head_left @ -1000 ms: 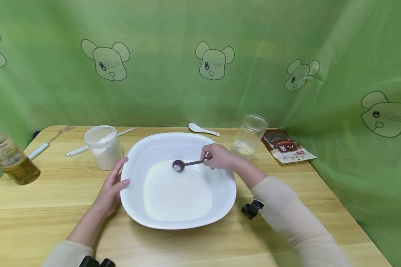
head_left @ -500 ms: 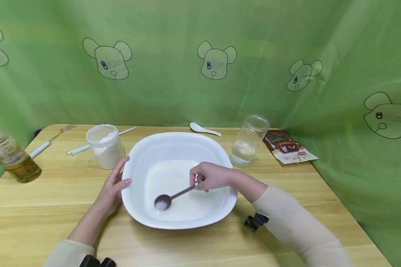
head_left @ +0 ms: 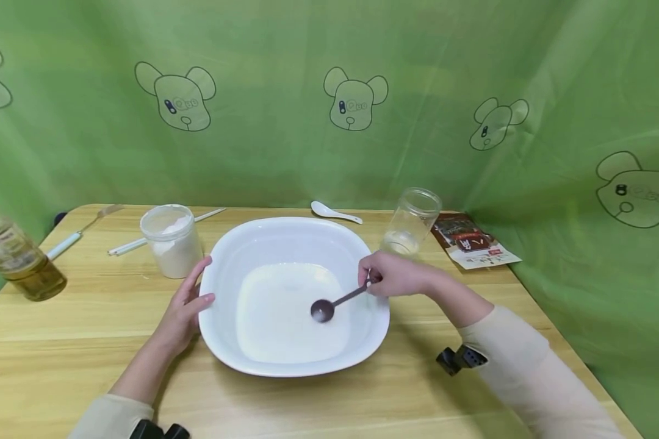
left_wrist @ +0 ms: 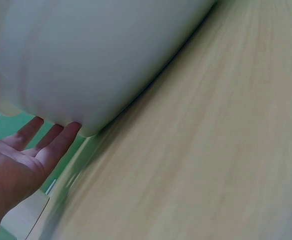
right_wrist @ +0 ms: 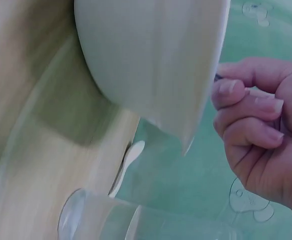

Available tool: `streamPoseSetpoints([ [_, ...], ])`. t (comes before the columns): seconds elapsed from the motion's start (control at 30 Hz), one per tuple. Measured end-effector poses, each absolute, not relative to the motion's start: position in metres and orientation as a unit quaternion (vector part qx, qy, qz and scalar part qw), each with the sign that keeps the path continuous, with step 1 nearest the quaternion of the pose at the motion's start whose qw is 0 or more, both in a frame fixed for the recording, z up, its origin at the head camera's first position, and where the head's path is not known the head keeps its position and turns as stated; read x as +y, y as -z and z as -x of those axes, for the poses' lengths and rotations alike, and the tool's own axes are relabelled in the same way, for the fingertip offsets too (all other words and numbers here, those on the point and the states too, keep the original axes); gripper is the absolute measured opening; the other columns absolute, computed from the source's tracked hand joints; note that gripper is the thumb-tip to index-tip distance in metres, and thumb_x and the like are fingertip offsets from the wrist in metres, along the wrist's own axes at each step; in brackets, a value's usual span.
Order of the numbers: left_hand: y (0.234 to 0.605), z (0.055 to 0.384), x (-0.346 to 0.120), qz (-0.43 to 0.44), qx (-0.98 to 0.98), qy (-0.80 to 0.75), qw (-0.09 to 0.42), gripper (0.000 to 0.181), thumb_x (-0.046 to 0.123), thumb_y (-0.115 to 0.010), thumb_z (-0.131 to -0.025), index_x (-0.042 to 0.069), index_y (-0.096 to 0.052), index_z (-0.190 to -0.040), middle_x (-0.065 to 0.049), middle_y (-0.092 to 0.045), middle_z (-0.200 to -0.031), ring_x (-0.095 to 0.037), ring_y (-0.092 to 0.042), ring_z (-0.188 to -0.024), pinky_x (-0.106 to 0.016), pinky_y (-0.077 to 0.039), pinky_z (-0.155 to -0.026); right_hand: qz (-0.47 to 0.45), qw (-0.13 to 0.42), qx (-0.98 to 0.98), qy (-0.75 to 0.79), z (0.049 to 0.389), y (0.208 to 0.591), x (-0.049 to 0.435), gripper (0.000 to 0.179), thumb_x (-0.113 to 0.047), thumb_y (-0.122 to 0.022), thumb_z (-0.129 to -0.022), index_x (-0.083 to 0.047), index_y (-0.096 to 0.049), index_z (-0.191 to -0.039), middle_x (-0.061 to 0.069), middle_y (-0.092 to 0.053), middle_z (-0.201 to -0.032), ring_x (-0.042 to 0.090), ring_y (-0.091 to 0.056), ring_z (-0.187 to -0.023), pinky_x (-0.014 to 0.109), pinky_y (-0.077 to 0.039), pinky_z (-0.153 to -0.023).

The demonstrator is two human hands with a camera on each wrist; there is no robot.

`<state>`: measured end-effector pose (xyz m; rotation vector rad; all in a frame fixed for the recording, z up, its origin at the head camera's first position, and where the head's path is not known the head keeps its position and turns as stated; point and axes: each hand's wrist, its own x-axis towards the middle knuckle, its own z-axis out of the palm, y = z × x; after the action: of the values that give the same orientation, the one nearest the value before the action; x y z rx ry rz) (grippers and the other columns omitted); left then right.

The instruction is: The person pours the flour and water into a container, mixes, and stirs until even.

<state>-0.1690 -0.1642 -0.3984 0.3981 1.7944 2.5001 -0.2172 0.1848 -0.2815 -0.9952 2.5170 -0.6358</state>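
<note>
A large white basin stands on the table with a smooth white layer across its bottom. My left hand steadies it at its left side, thumb over the rim and other fingers against the outer wall; the left wrist view shows those fingertips on the basin's side. Over the basin's right part, my right hand pinches the handle of a dark brown measuring spoon with a round bowl. A little white shows in that bowl, low over the white layer. In the right wrist view the basin wall hides most of the spoon.
A jar of white powder stands left of the basin, near chopsticks, a light-handled tool and an oil bottle. Behind lies a white spoon. At right stand a glass jar and a printed packet.
The measuring spoon first went toward the basin's front left, then back to the right with my right hand. My left hand and the basin have stayed put.
</note>
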Motion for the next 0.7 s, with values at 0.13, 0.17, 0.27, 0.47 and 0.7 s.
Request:
streamPoseSetpoints([
  [0.13,0.399,0.169,-0.164,-0.126,0.579,-0.805,0.018,0.056,0.000,-0.043,-0.084,0.021,-0.029,-0.134,-0.015,-0.045,-0.109,-0.021,-0.057,-0.084,-0.037,-0.052,-0.059,0.322,0.155,0.907,0.224,0.231,0.287,0.181,0.010,0.004,-0.053,-0.072,-0.005,-0.057,-0.077,-0.002,-0.046,-0.052,0.009,-0.041,-0.044,0.020,-0.036,-0.040],
  [0.17,0.399,0.169,-0.164,-0.125,0.579,-0.805,0.018,0.056,0.000,-0.043,-0.084,0.021,-0.029,-0.134,-0.014,-0.045,-0.109,-0.021,-0.057,-0.084,-0.037,-0.052,-0.059,0.314,0.154,0.909,0.228,0.235,0.290,0.178,0.010,0.003,-0.053,-0.073,-0.005,-0.057,-0.078,-0.002,-0.047,-0.052,0.009,-0.042,-0.044,0.020,-0.035,-0.041],
  [0.27,0.399,0.169,-0.165,-0.124,0.579,-0.805,0.019,0.056,0.000,-0.043,-0.084,0.021,-0.029,-0.134,-0.015,-0.044,-0.110,-0.022,-0.057,-0.084,-0.037,-0.052,-0.060,0.293,0.163,0.910,0.244,0.244,0.296,0.165,0.009,0.002,-0.054,-0.075,-0.004,-0.057,-0.081,0.000,-0.049,-0.052,0.011,-0.045,-0.045,0.021,-0.035,-0.041],
  [0.47,0.399,0.169,-0.165,-0.118,0.580,-0.806,0.021,0.057,0.002,-0.044,-0.084,0.020,-0.028,-0.135,-0.015,-0.041,-0.113,-0.020,-0.056,-0.087,-0.038,-0.052,-0.062,0.309,0.186,0.892,0.273,0.248,0.307,0.129,0.008,0.001,-0.053,-0.077,-0.002,-0.055,-0.084,0.002,-0.050,-0.052,0.023,-0.050,-0.049,0.020,-0.035,-0.044],
  [0.7,0.398,0.169,-0.164,-0.124,0.579,-0.806,0.021,0.057,0.001,-0.044,-0.084,0.020,-0.028,-0.135,-0.014,-0.042,-0.113,-0.020,-0.056,-0.087,-0.036,-0.052,-0.062,0.350,0.245,0.855,0.293,0.230,0.313,0.110,0.008,0.002,-0.055,-0.078,-0.004,-0.055,-0.084,0.001,-0.049,-0.050,0.010,-0.044,-0.044,0.018,-0.035,-0.044],
])
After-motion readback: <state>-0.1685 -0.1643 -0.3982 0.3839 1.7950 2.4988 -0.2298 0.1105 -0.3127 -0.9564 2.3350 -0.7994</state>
